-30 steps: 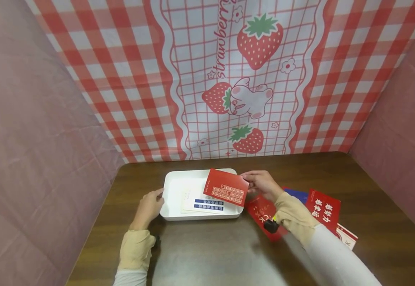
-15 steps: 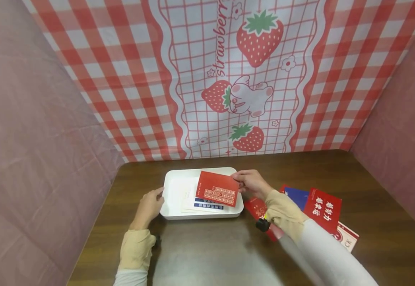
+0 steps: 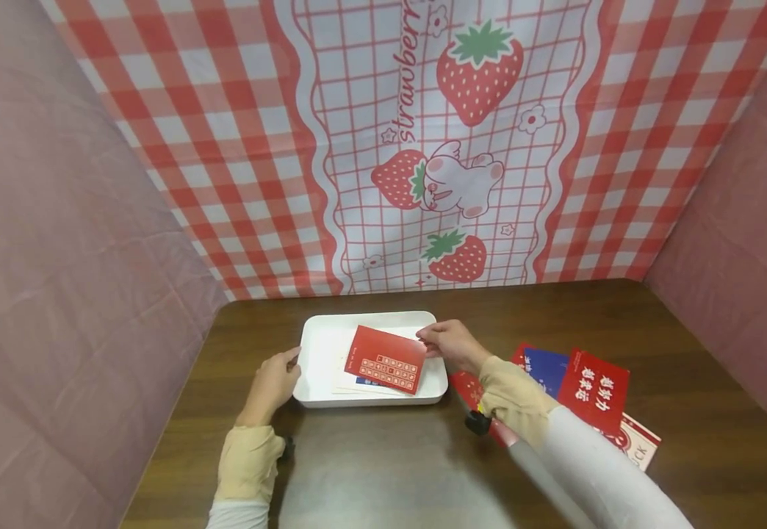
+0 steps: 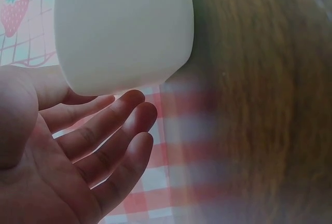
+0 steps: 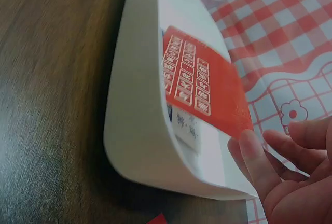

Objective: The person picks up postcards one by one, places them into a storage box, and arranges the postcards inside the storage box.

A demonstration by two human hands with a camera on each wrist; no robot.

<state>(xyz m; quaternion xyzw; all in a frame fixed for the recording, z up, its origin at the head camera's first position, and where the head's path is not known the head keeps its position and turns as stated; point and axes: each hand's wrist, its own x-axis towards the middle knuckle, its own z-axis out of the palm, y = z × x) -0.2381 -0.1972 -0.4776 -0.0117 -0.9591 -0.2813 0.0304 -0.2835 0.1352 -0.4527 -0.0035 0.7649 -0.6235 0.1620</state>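
Note:
Thumb and fingers of my right hand (image 3: 451,344) pinch a red card (image 3: 386,358) by its right end, above the cards in the white tray (image 3: 317,402). In the right wrist view the red card (image 5: 199,76) lies tilted, its far part inside the rim; the thumb overlaps its near corner. Beneath it a pale card (image 3: 342,380) and one with blue lettering (image 3: 365,381) show partly. At the tray's left end is my left hand (image 3: 272,386), thumb and index finger at the rim. Its other fingers (image 4: 122,167) hang loosely, apart from the tray, in the left wrist view.
To the right lies a spread of cards: a red one with white lettering (image 3: 595,389), a blue one (image 3: 545,371) and a cream one (image 3: 641,441). Another red card (image 3: 468,389) is partly under the right forearm. A checkered strawberry cloth (image 3: 251,184) hangs behind the table.
My right hand has moved left with the red card, bringing it further over the tray and covering more of the blue-lettered card. The left hand has stayed at the tray's left end.

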